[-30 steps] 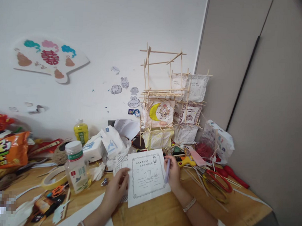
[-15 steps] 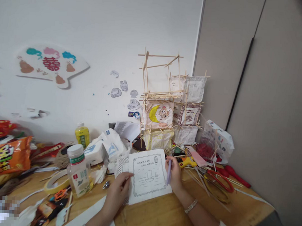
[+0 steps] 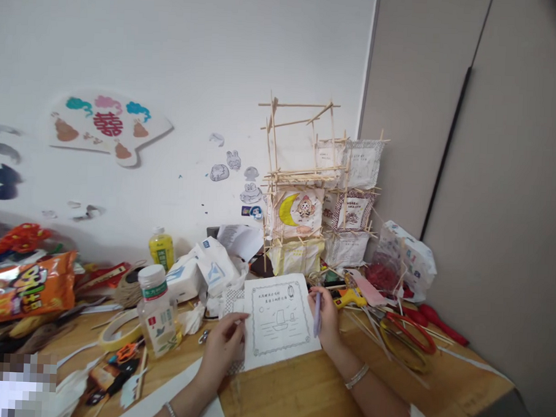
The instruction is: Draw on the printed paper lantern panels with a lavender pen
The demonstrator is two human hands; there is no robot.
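Observation:
A white sheet of paper [image 3: 279, 341] with a line drawing of sailboats, handwritten characters and a patterned border lies in front of me. My left hand [image 3: 223, 344] has its thumb and curled fingers at the sheet's left edge, seemingly pinching it. Beside the sheet's right edge, my right hand [image 3: 326, 318] grips a purple pen [image 3: 317, 315], which stands nearly upright. Its fingertips are close to the paper's edge; whether they touch it I cannot tell. Partly under my left hand is another patterned sheet [image 3: 232, 302].
Behind the paper stands a stick frame [image 3: 298, 172] with decorated panels. Tissue packs [image 3: 215, 264], a capped bottle [image 3: 157, 317] and a tape roll [image 3: 118, 329] are at left, with an orange snack bag [image 3: 30, 290]. Scissors [image 3: 405, 343] and a yellow glue gun [image 3: 350, 297] lie at right.
The whole view has shifted slightly, so things appear farther right. Both hands keep their places at the paper, and the pen stays in my right hand.

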